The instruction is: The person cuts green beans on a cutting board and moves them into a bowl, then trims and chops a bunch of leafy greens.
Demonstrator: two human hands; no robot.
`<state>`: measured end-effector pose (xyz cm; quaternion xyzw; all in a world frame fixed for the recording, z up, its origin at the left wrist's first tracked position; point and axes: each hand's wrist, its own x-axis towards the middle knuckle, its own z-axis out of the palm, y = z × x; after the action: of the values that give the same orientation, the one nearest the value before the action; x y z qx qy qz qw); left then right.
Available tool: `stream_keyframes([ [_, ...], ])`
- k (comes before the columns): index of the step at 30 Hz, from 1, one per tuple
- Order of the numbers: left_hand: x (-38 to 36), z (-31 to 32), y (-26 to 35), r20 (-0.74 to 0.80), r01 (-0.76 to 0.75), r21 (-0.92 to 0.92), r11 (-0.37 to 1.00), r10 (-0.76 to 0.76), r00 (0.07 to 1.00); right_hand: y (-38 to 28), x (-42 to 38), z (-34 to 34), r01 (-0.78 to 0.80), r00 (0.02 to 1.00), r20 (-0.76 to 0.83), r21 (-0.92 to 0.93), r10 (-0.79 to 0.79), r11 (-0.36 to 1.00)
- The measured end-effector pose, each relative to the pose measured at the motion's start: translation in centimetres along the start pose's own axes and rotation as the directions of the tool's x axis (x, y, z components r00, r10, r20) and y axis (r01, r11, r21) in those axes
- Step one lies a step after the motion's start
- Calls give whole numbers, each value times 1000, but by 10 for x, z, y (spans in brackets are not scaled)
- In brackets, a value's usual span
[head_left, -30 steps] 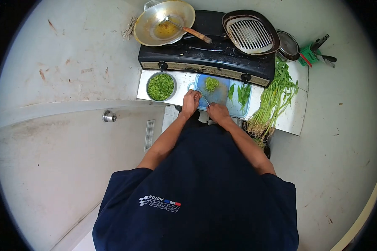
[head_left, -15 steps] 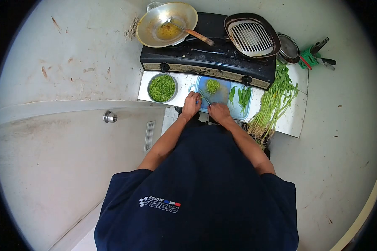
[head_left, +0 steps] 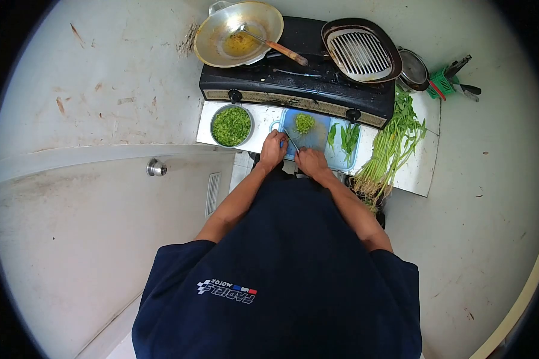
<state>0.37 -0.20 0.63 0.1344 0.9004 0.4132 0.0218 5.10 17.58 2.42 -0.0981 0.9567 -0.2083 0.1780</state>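
My right hand [head_left: 311, 162] is closed round the handle of a knife [head_left: 291, 139], whose blade slants up and left over a blue cutting board [head_left: 354, 157]. Close to the blade, at the board's left edge, my left hand [head_left: 273, 151] has its fingers curled together; what they hold is too small to make out. A small heap of chopped greens [head_left: 305, 124] lies on the board beyond the knife. Several loose green leaves [head_left: 349, 139] rest on the board's right side. Left of my hands stands a round metal bowl [head_left: 251, 134] full of finely chopped greens [head_left: 231, 125].
A black stove [head_left: 305, 81] stands behind the board, bearing a wok [head_left: 206, 45] with a wooden-handled ladle [head_left: 287, 52] and a grill pan [head_left: 360, 54]. A bunch of rooted leafy stalks [head_left: 394, 140] lies at right. Farther right are a lidded pan [head_left: 413, 69] and a green basket [head_left: 441, 82].
The knife blade has shifted very slightly and my right hand has moved a little left. My left hand stays almost in place, and the view has moved slightly.
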Motion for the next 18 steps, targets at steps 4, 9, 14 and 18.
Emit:
stream_keyframes([
  [4, 0, 1, -4, -1, -4, -14, 1000, 4, 1000, -1, 1, 2, -13, 1000, 6, -4, 13, 1000],
  [9, -1, 2, -4, -16, 1, -27, 1000, -2, 1000, -2, 5, 6, -34, 999, -10, -16, 34, 999],
  [14, 0, 4, -9, -18, 8, -46, 999, -9, 1000, -5, 19, 4, -6, 1000, -14, -14, 6, 1000],
  [18, 0, 4, -9, -20, 9, -70, 997, -10, 1000, -3, 21, 12, -20, 1000, -15, -32, 19, 999],
])
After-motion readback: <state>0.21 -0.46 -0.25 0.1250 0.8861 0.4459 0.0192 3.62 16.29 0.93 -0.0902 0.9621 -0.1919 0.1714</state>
